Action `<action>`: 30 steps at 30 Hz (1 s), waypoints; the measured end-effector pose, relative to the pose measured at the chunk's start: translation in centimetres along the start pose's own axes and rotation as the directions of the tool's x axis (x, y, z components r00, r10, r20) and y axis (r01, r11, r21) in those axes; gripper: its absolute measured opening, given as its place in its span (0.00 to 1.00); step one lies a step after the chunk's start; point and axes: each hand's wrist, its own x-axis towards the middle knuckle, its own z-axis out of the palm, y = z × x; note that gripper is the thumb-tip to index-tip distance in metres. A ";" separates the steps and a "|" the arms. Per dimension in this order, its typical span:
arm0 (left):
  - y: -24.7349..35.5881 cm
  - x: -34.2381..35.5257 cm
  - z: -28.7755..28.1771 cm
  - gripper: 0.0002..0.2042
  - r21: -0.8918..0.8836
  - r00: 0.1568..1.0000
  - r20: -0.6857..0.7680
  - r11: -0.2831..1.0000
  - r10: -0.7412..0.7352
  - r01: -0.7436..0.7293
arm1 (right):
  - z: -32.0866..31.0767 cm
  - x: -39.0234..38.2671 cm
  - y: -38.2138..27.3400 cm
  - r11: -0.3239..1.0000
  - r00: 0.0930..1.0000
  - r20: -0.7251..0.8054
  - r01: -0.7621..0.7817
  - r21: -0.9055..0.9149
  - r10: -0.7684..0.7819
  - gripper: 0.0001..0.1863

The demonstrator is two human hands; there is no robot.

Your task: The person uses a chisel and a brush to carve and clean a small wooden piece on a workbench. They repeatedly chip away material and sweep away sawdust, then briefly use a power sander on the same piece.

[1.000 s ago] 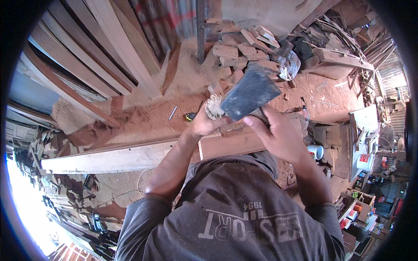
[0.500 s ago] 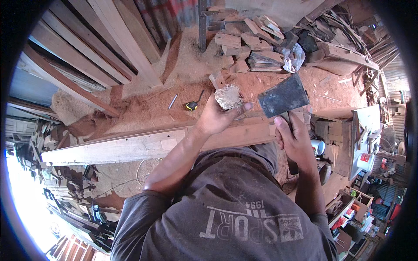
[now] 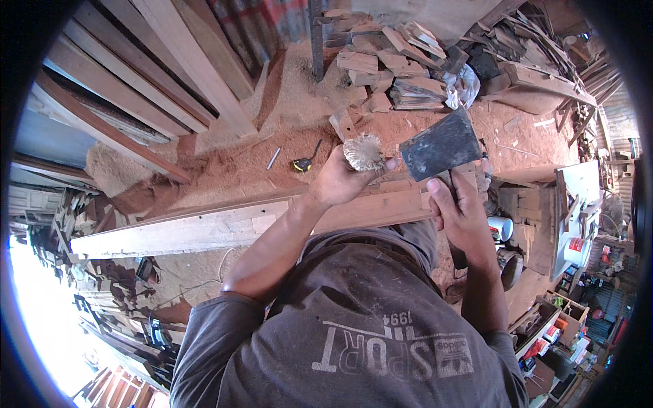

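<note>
My left hand (image 3: 340, 180) is closed round a chisel (image 3: 364, 151), its round wooden handle end frayed and mushroomed and facing up. The blade is hidden below my hand. My right hand (image 3: 462, 211) grips the handle of a mallet with a dark, block-shaped head (image 3: 440, 144). The mallet head is raised just right of the chisel, apart from it. Under both hands a long pale wooden beam (image 3: 183, 231) runs across in front of me. Beyond my left hand, a short wood piece with a hole (image 3: 342, 126) sticks out.
A tape measure (image 3: 303, 164) and a pen-like stick (image 3: 273, 158) lie on the sawdust past the beam. Tall planks (image 3: 122, 75) lean at the far left. Offcuts (image 3: 388, 71) are heaped at the back. A white bucket (image 3: 501, 228) stands to my right, by a cluttered bench.
The mallet head has shifted slightly left and away from me, a little closer to the chisel. Both grips are unchanged. The whole view has moved slightly.
</note>
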 end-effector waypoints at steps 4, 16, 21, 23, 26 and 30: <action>0.3 -0.1 0.2 0.16 -0.053 0.999 0.019 0.998 0.033 -0.032 | -0.1 0.2 0.0 0.997 0.997 -0.026 0.070 0.029 -0.069 0.19; 0.4 -0.3 0.1 0.16 -0.039 1.000 0.000 0.999 0.008 -0.008 | -0.5 1.3 -1.2 0.991 0.995 -0.035 0.086 -0.107 -0.090 0.18; -0.4 -0.7 0.0 0.18 -0.069 1.000 -0.009 0.997 -0.024 0.024 | -0.4 1.6 -2.5 0.990 0.995 -0.003 0.103 -0.099 -0.104 0.17; -1.0 -0.9 0.1 0.18 -0.097 0.999 -0.023 0.994 0.041 -0.043 | -0.5 1.6 -3.4 0.982 0.987 0.004 0.158 -0.101 -0.158 0.17; -1.3 -1.3 0.3 0.17 -0.097 0.995 -0.072 0.992 0.074 -0.081 | -0.3 1.2 -5.9 0.953 0.952 -0.043 0.302 -0.041 -0.303 0.16; -3.0 -2.2 0.0 0.16 -0.024 0.986 -0.002 0.986 0.167 -0.167 | 0.7 1.7 -7.0 0.665 0.703 -0.030 0.657 -0.354 -0.711 0.18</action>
